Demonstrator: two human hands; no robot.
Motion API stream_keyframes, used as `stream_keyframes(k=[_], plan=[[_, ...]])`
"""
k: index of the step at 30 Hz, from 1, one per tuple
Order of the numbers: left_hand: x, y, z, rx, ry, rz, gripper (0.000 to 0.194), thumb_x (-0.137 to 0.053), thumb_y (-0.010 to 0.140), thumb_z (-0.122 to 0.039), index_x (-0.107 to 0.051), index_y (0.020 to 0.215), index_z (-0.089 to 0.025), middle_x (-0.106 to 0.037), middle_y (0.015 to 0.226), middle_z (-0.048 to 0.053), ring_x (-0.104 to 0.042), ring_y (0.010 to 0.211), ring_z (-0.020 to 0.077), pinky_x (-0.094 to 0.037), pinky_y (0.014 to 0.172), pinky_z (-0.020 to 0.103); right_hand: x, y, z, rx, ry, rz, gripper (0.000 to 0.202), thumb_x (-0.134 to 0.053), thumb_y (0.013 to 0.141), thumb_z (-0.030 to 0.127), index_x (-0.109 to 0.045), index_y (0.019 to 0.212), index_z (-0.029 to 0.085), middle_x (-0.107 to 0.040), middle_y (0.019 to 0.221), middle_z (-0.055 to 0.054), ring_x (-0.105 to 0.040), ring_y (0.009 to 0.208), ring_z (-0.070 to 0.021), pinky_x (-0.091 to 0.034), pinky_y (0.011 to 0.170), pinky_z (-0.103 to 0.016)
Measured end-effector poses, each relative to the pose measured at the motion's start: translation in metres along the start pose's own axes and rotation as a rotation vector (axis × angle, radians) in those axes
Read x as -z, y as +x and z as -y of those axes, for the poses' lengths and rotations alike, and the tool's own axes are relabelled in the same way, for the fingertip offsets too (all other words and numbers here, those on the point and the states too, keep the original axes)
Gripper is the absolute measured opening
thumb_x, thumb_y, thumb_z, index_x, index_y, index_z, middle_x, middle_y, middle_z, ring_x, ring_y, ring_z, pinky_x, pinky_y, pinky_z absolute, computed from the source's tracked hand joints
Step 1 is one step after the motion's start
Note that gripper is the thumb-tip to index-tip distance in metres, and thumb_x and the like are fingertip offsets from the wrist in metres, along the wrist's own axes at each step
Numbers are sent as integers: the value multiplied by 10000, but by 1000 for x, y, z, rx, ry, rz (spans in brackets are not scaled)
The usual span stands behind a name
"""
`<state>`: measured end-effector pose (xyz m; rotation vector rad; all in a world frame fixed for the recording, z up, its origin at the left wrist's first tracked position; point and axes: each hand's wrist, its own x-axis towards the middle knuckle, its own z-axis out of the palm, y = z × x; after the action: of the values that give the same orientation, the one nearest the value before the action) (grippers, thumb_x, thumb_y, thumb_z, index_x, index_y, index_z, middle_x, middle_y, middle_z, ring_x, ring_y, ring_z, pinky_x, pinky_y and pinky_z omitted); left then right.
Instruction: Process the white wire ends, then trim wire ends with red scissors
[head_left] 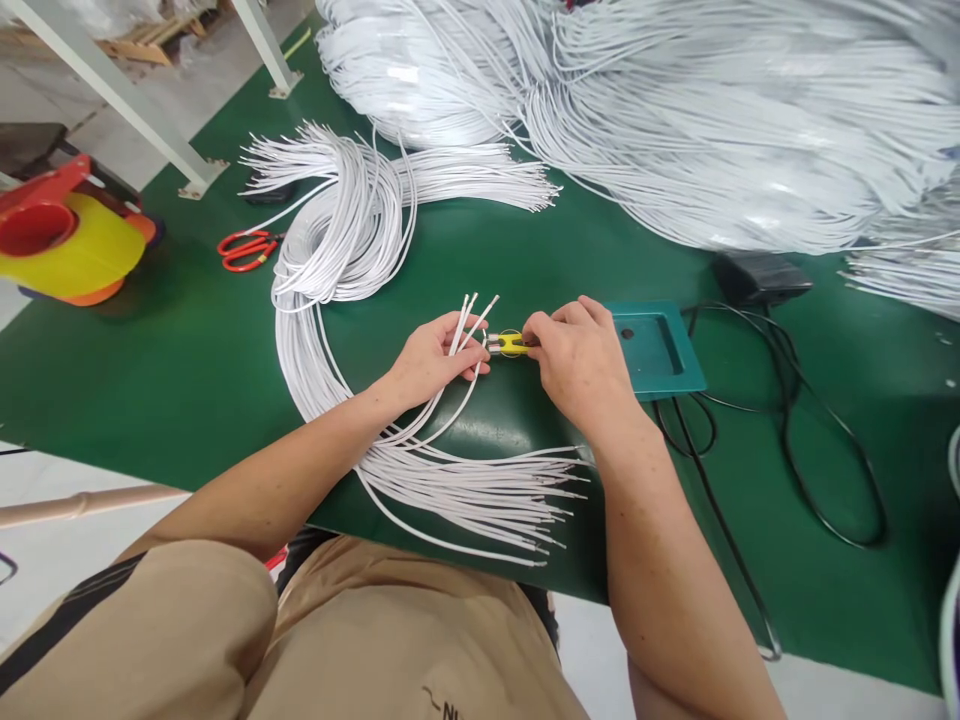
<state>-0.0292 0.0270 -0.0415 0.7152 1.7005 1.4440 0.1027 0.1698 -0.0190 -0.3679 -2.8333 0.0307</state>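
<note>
In the head view, the left hand (442, 352) pinches a few white wires (455, 362) between thumb and fingers, their tips standing out above the grip. The right hand (576, 350) is closed around the handles of a small yellow-handled plier-like tool (513, 344), its metal head pointing at the left fingertips. Whether its jaws bite on a wire is too small to tell. The held wires run back toward a thick white wire coil (294, 345), whose loose wire ends (480, 495) fan out under the forearms near the table edge. A teal tray (651, 388) sits just beside the right hand.

The tool head is so near the left fingers that a slip would probably nick or pinch skin. With several wires in one pinch, the wrong one could be caught, or one could slide free if the thumb eases. The fanned ends look likely to snag on a forearm and tangle, and the black cable (787, 400) farther right could catch a sweeping elbow.
</note>
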Motion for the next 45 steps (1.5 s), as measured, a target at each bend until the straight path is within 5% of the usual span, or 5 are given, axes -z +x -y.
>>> stream_keyframes(k=[19,29,34,39,45], plan=[[7,1,-1,59,12,29,418,-700,715,-203,-544,1095,-125,-627,805,31,-675,722,160,-543,661,238,-1,-12,-14,-321,-152,-186,350,-426,935,271,-528,1233,116,-465,1359,-171,-348,1297,-331,-154,1055,-616],[21,-1,5,6,-68,-5,369,-755,689,-360,-652,961,-134,-590,826,14,-513,686,72,-430,668,184,2,-8,72,403,197,74,221,-469,897,187,-638,773,119,-635,793,-115,-525,907,-253,-388,782,-385],[20,-4,2,-31,-106,43,348,-608,827,-442,-678,1008,-153,-486,701,4,-430,638,75,-358,605,189,7,-8,68,6,483,454,241,-518,867,246,-624,667,164,-609,620,-58,-540,585,-166,-355,558,-287],[15,-11,-4,-81,83,161,375,-584,840,-452,-685,1064,-168,-465,650,-4,-425,625,94,-351,623,217,12,3,35,-590,1158,39,245,-542,858,398,-616,885,166,-583,606,8,-488,441,-89,-386,450,-219],[6,-18,-9,-185,254,94,350,-580,846,-422,-666,1089,-185,-622,949,46,-549,839,135,-415,807,247,11,6,34,-645,1508,-96,263,-707,715,366,-611,747,123,-540,573,17,-464,473,-71,-409,452,-199]])
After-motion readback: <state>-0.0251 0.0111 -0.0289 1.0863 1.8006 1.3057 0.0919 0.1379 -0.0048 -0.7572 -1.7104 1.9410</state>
